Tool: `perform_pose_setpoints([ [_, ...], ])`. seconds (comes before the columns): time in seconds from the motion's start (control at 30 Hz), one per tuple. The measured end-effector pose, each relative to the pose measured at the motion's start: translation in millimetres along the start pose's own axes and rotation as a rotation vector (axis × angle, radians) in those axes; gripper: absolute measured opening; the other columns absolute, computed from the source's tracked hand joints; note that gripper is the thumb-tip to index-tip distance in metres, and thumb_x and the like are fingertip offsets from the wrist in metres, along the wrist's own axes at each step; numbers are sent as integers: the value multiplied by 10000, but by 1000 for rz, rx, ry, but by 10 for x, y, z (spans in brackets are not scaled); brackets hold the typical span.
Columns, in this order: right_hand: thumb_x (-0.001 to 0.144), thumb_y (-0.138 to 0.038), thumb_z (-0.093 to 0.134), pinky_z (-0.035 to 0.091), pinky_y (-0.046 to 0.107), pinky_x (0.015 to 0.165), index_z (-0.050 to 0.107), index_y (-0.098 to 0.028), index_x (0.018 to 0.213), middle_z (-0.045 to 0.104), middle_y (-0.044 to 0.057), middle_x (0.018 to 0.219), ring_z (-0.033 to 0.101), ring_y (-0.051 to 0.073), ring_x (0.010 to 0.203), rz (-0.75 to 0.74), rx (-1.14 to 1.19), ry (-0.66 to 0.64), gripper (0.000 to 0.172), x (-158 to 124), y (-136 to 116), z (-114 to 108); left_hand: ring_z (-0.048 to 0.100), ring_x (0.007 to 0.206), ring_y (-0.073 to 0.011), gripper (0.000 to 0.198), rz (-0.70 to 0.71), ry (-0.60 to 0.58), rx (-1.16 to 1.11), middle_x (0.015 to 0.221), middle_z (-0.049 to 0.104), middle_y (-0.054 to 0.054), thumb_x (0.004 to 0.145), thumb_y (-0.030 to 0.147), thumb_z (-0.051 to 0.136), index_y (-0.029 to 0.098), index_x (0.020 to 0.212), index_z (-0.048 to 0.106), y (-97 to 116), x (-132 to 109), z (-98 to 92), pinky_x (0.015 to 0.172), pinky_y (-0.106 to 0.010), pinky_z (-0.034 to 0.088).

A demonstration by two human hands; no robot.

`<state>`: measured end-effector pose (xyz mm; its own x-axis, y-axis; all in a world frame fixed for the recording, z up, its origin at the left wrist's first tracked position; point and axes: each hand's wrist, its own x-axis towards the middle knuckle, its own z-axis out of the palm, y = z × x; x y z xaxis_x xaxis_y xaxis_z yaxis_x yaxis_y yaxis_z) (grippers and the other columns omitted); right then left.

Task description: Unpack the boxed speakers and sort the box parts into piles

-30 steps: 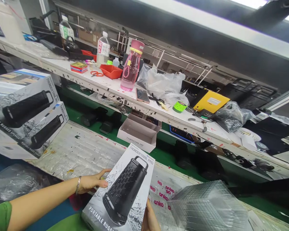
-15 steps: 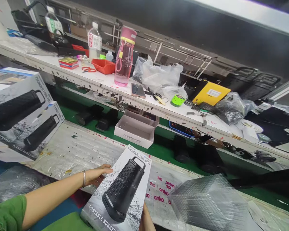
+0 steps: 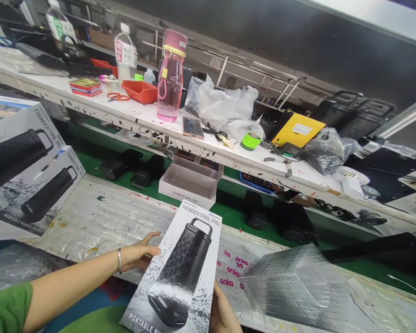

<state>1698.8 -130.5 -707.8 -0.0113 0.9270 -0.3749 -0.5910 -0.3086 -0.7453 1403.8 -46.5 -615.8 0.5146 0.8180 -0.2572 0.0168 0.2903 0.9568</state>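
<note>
A printed speaker box (image 3: pixel 180 273), white and grey with a black speaker pictured on it, is held up in front of me between both hands. My left hand (image 3: pixel 138 255), with a bracelet at the wrist, presses the box's left side; its thumb and a finger show and the others pass behind. My right hand (image 3: pixel 224 311) grips the lower right side, its fingertips hidden behind the box. Just beyond the top of the box sits an open, shallow white carton (image 3: pixel 187 187) bearing the same product name.
Larger speaker boxes (image 3: pixel 19 162) stand at the left. A stack of clear plastic trays (image 3: pixel 294 286) is at the right on the plastic-covered bench (image 3: pixel 118 212). The shelf above carries a pink bottle (image 3: pixel 169 78), a phone (image 3: pixel 193 127), green tape (image 3: pixel 251 141) and pliers (image 3: pixel 280 163).
The box has tilted up slightly and shifted a little right, with more of my right hand showing. My view has turned slightly, moving the shelf items left.
</note>
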Motion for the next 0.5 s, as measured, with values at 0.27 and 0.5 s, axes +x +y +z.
perform_pose_setpoints([
  [0.27, 747, -638, 613, 511, 394, 832, 674, -109, 995, 730, 150, 891, 677, 258, 843, 163, -8, -198, 587, 0, -63, -4, 532, 1176, -272, 1039, 117, -94, -3, 1361, 514, -90, 649, 586, 722, 350, 1461, 120, 16, 56, -95, 927, -388, 442],
  [0.5, 754, -567, 646, 523, 379, 801, 669, -122, 940, 734, 113, 836, 679, 245, 784, 131, -21, -50, 483, -35, -123, 2, 597, 1028, -275, 1110, 92, -91, 68, 1166, 616, -79, 693, 465, 748, 381, 1480, -30, 133, -24, -80, 865, -424, 450],
])
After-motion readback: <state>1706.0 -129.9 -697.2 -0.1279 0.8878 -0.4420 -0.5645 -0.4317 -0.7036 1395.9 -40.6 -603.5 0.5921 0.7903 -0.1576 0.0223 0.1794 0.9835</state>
